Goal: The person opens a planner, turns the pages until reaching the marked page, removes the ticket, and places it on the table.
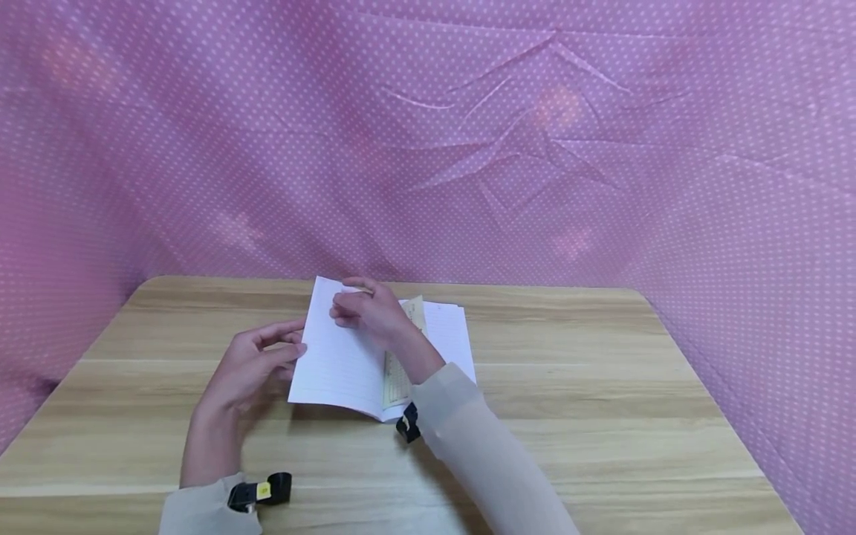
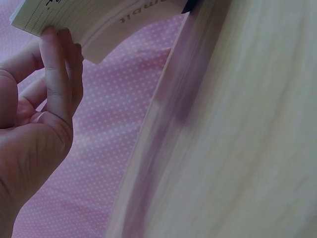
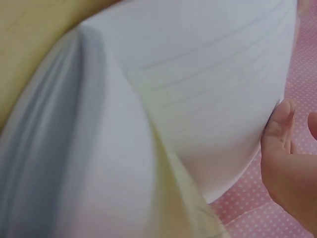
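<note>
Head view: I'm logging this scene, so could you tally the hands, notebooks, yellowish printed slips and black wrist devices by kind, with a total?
Hands, left hand and right hand: 2
Notebook: 1
Yellowish printed slip: 1
Black wrist devices, left device and right device: 2
Total: 6

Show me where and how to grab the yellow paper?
Pinching the yellow paper by its top end, coming from the far side, looks best: that end seems to poke just past the book's top edge, while the right arm crosses over its middle.
</note>
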`<state>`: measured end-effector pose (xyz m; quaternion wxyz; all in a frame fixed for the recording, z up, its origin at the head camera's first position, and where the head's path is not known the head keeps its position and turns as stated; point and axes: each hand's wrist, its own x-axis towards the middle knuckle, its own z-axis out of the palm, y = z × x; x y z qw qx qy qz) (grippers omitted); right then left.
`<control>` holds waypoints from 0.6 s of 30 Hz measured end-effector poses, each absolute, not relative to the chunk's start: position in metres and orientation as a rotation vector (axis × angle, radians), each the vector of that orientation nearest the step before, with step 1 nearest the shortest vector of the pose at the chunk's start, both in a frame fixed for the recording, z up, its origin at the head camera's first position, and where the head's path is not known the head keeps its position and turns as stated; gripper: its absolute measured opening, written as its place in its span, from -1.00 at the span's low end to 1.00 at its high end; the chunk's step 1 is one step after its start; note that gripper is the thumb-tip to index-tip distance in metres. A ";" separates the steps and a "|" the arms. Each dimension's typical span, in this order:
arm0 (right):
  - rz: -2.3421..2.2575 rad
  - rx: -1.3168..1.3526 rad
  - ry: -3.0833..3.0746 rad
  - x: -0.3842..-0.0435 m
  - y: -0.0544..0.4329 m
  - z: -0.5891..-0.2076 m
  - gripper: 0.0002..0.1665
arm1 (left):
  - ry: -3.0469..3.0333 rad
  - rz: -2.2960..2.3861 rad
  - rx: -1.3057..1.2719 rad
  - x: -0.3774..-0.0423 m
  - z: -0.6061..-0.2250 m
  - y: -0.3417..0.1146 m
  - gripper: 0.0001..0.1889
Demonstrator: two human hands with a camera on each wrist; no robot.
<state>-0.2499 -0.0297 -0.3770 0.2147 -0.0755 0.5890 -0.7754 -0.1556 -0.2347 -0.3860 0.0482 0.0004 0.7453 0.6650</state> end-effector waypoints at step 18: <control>-2.121 -0.261 1.677 -0.243 0.004 -0.362 -0.61 | 2.282 1.993 0.040 -0.156 -0.390 -0.232 -0.44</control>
